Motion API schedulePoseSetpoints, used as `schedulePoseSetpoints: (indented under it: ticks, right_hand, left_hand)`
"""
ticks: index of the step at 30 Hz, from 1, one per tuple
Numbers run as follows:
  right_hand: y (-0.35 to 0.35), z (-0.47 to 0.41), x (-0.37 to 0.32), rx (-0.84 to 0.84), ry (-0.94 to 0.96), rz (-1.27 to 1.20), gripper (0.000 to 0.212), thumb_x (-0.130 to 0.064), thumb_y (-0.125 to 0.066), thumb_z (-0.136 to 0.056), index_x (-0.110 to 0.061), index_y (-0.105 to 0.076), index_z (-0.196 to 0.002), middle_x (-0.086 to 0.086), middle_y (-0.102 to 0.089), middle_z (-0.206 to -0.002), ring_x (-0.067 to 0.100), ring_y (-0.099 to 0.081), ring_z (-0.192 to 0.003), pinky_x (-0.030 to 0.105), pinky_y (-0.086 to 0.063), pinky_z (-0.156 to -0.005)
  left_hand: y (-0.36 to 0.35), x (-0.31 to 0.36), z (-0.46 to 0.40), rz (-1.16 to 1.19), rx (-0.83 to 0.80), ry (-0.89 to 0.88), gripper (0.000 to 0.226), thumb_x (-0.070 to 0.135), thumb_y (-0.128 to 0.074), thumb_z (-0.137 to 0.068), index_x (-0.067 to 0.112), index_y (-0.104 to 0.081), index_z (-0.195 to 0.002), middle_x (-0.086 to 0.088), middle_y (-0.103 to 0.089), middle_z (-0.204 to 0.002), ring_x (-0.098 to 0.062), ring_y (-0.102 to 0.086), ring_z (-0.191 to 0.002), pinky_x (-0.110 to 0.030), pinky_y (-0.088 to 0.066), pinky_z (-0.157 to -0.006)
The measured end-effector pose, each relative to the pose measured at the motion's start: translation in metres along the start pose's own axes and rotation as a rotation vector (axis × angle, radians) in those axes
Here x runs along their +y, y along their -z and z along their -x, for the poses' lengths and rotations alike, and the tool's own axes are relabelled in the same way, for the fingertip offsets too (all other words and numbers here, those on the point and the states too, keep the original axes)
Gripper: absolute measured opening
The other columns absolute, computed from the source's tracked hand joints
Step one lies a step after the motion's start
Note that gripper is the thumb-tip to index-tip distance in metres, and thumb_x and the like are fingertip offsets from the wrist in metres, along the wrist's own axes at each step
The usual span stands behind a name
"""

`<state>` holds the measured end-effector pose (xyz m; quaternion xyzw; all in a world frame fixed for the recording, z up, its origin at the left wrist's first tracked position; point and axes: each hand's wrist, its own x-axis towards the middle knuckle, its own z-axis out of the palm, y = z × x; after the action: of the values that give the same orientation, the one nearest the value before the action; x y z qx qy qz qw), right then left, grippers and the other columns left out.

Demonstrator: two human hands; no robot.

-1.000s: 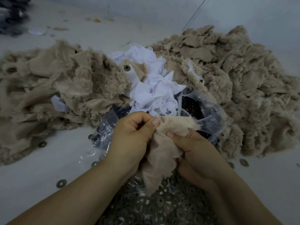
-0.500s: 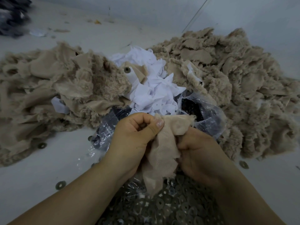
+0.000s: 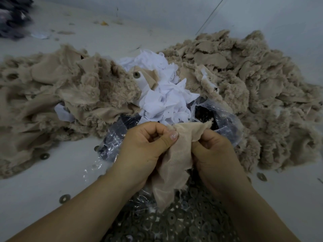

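A small beige fabric piece (image 3: 176,159) with its smooth backing outward hangs between both hands at the centre. My left hand (image 3: 143,149) pinches its upper left edge between thumb and curled fingers. My right hand (image 3: 215,154) grips its right side, fingers curled into the cloth. Below the hands lies a clear plastic bag (image 3: 174,222) full of round metal washers. What the fabric hides inside its fold cannot be seen.
Big heaps of beige fur pieces lie at left (image 3: 57,95) and right (image 3: 262,88), with white fabric scraps (image 3: 164,100) between them. A second clear bag (image 3: 225,117) opens behind the hands. Loose washers (image 3: 64,198) dot the pale table. Dark cloth (image 3: 14,16) sits far left.
My right hand has curled its fingers tighter into the fabric, where they lay straighter a second ago. The piece is bunched closer between both hands.
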<state>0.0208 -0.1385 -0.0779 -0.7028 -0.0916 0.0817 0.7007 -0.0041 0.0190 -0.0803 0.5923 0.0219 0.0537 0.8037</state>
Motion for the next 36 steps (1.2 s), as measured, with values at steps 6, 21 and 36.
schedulePoseSetpoints:
  ticks: [6, 21, 36]
  right_hand:
    - [-0.001, 0.003, 0.000, 0.108, 0.080, 0.000, 0.029, 0.001, -0.064, -0.092, -0.024, -0.079, -0.093, 0.005, -0.079, -0.090, 0.027, -0.075, -0.087, 0.043, -0.063, -0.078]
    - [0.002, 0.001, 0.005, 0.024, -0.037, 0.011, 0.015, -0.024, -0.067, -0.085, -0.025, -0.081, -0.089, 0.007, -0.078, -0.089, 0.034, -0.074, -0.091, 0.044, -0.062, -0.080]
    - [-0.012, 0.007, 0.005, 0.165, -0.106, -0.170, 0.027, 0.000, -0.062, -0.091, -0.013, -0.080, -0.076, 0.023, -0.074, -0.085, 0.045, -0.070, -0.090, 0.046, -0.060, -0.078]
  left_hand:
    - [-0.002, 0.000, 0.002, -0.026, 0.002, -0.008, 0.011, 0.027, -0.078, -0.067, 0.017, -0.074, -0.070, -0.010, -0.067, -0.070, -0.025, -0.058, -0.069, -0.037, -0.050, -0.069]
    - [-0.002, -0.002, 0.000, -0.106, 0.035, -0.058, 0.020, 0.027, -0.078, -0.069, 0.009, -0.071, -0.073, -0.014, -0.065, -0.071, -0.023, -0.057, -0.068, -0.037, -0.050, -0.068]
    - [-0.006, -0.006, 0.004, -0.433, 0.050, -0.313, 0.017, 0.020, -0.074, -0.077, 0.012, -0.063, -0.065, -0.009, -0.060, -0.062, -0.026, -0.054, -0.057, -0.037, -0.047, -0.054]
